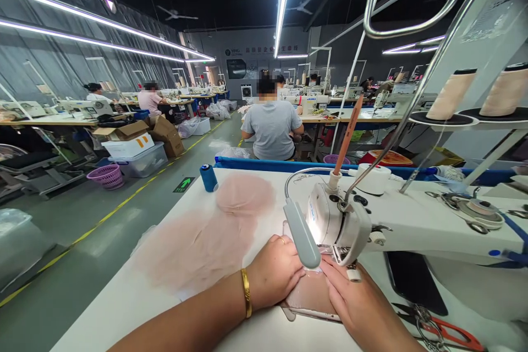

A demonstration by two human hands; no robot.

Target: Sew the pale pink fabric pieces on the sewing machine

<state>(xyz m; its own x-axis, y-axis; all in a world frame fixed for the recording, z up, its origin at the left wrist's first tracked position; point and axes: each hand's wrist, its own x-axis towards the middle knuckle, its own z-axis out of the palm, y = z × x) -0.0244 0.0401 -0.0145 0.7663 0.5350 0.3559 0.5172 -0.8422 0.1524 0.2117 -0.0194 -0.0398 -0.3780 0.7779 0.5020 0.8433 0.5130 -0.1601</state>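
Note:
A white sewing machine [330, 214] stands before me, its lamp lit beside the needle area. My left hand [274, 269], a gold bangle on its wrist, has curled fingers closed on sheer pink fabric [309, 290] just left of the presser foot. Right of the foot, my right hand [350, 291] holds the same fabric with its fingers together, fingertips close to the needle. A grey lamp head [302, 234] partly hides the fingertips and the stitching spot. More sheer pink pieces [198, 247] lie spread on the white table to the left.
A blue thread spool [208, 178] stands at the table's far left corner. A black phone [414, 280] and orange-handled scissors [454, 333] lie at right. Thread cones [451, 94] stand on a rack above. A person in grey [270, 129] sits ahead; boxes [127, 146] line the aisle.

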